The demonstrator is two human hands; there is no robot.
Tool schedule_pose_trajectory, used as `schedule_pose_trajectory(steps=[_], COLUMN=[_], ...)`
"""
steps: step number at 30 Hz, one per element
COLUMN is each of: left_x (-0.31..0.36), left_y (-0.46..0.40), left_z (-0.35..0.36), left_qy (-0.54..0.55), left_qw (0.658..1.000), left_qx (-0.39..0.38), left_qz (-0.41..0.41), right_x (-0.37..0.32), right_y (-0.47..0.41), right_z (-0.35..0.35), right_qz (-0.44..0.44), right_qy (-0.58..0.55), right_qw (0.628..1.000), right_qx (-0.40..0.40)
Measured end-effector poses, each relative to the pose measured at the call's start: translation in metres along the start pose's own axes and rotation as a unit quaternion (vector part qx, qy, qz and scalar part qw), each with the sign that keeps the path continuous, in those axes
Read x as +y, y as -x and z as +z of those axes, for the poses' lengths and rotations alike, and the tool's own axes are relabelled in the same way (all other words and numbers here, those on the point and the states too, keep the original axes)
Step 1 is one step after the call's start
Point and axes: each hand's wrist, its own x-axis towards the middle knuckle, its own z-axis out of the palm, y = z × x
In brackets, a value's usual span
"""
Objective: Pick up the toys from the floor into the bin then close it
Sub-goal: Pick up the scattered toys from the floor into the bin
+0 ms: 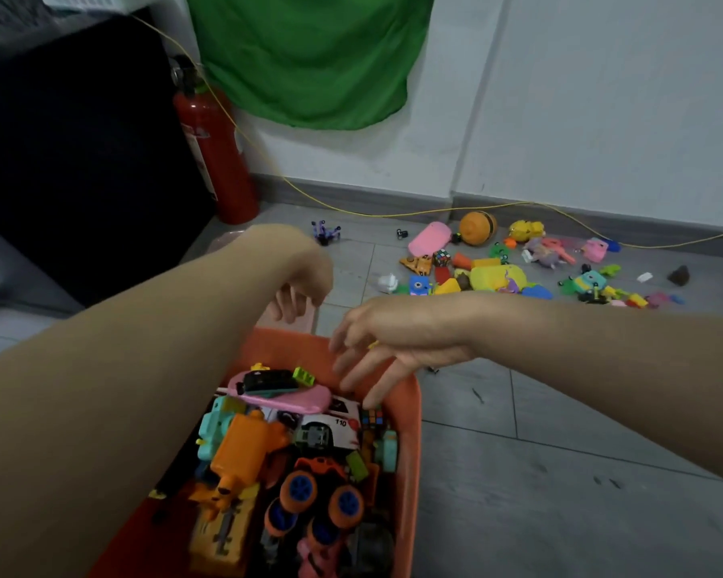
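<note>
Hovering over bin (410, 415), both hands spread and empty: left hand (299, 289) past far rim, right hand (376, 352) above toys inside. More toys (497, 269) lying beyond bin.

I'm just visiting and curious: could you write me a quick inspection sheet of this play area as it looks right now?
Surface: grey tiled floor, with a few dark specks.
Job's things: orange bin, open and heaped with toys, including a monster truck; no lid seen on it. A pile of toys remains on the floor by the wall.
Clutter: a small purple toy lies apart from the pile.
Grippers: left hand and right hand both over the bin's far end, fingers spread, holding nothing.
Cables: a yellow cable runs along the baseboard.
Surroundings: red fire extinguisher, green cloth on the wall, black cabinet.
</note>
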Motion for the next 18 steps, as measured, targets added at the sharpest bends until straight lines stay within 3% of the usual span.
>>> schedule_pose_trajectory(steps=[2,5,9,14,18], left_x=[0.006,0.026,0.056,0.084,0.098], left_y=[-0.006,-0.014,-0.027,-0.050,-0.069], left_z=[0.001,0.005,0.015,0.035,0.059], left_qy=[0.038,0.068,0.037,-0.034,-0.105], left_qw=[0.996,0.988,0.984,0.990,0.992], left_qx=[0.055,0.061,0.050,0.018,-0.012], left_qz=[0.062,0.127,0.170,0.137,0.068], right_x=[-0.005,-0.011,0.002,0.052,0.111], right_y=[0.002,0.011,0.026,0.022,0.000], right_z=[-0.019,-0.059,-0.110,-0.146,-0.170], right_qz=[-0.015,-0.025,0.017,0.088,0.122], right_qy=[-0.009,0.016,0.190,0.474,0.486], right_qw=[0.998,0.983,0.940,0.827,0.826], right_qx=[0.061,0.181,0.283,0.289,0.257])
